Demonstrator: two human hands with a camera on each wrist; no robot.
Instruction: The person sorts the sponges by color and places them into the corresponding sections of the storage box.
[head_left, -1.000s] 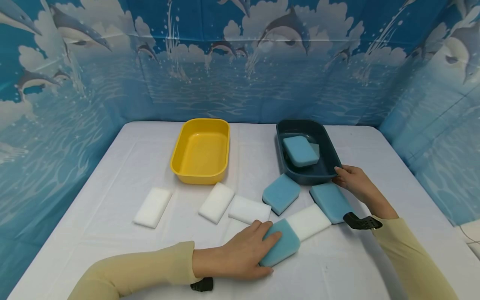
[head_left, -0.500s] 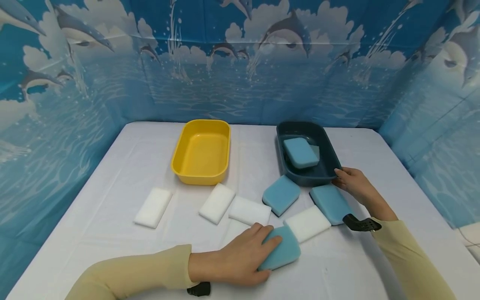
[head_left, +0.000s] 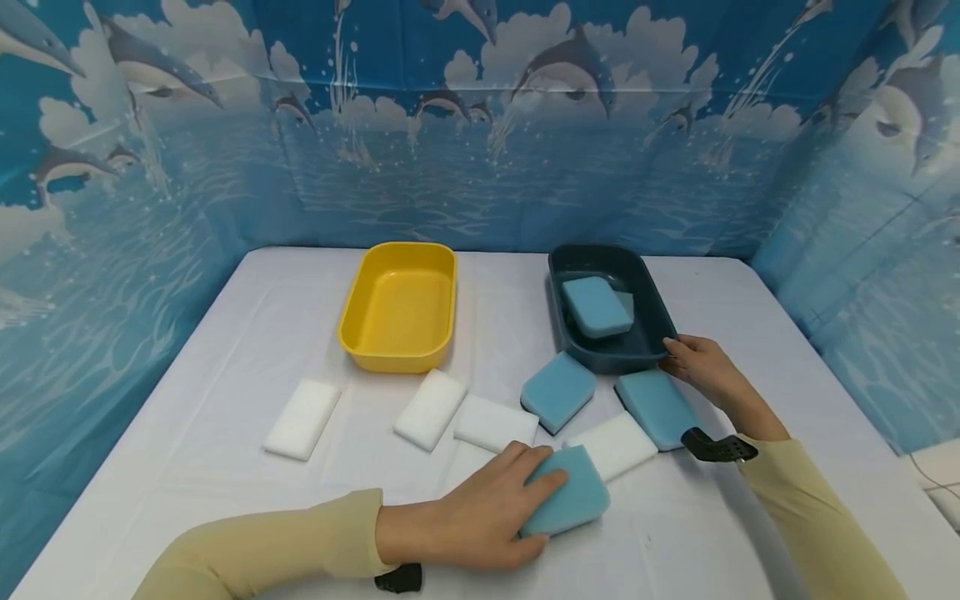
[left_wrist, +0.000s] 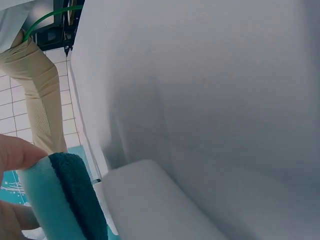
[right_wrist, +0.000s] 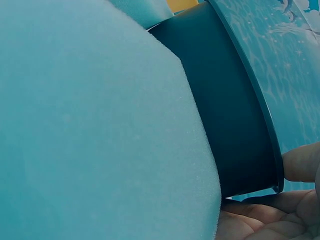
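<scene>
My left hand (head_left: 491, 510) grips a blue sponge (head_left: 576, 496) near the table's front, thumb on its near side and fingers over the top. In the left wrist view this sponge (left_wrist: 47, 200) shows a dark scouring layer and stands on edge between the fingers. My right hand (head_left: 703, 367) holds the near right corner of a dark blue tub (head_left: 615, 363), thumb at the rim and fingers under it in the right wrist view. Two blue sponges (head_left: 597, 307) lie inside the tub, one partly over the other. A white sponge (head_left: 615, 446) lies just beyond the held one.
Two more blue sponges, one left (head_left: 558, 392) and one right (head_left: 658, 408), lie before the dark tub. A yellow tub (head_left: 397, 363) stands at the back left. Several white sponges, one at far left (head_left: 302, 418), lie on the white-covered table (head_left: 217, 400). A dolphin-print curtain (head_left: 480, 183) hangs behind.
The blue sponge in my left hand has turned and tilted a little, shifting slightly right against the white sponge behind it. My right hand keeps its hold on the tub.
</scene>
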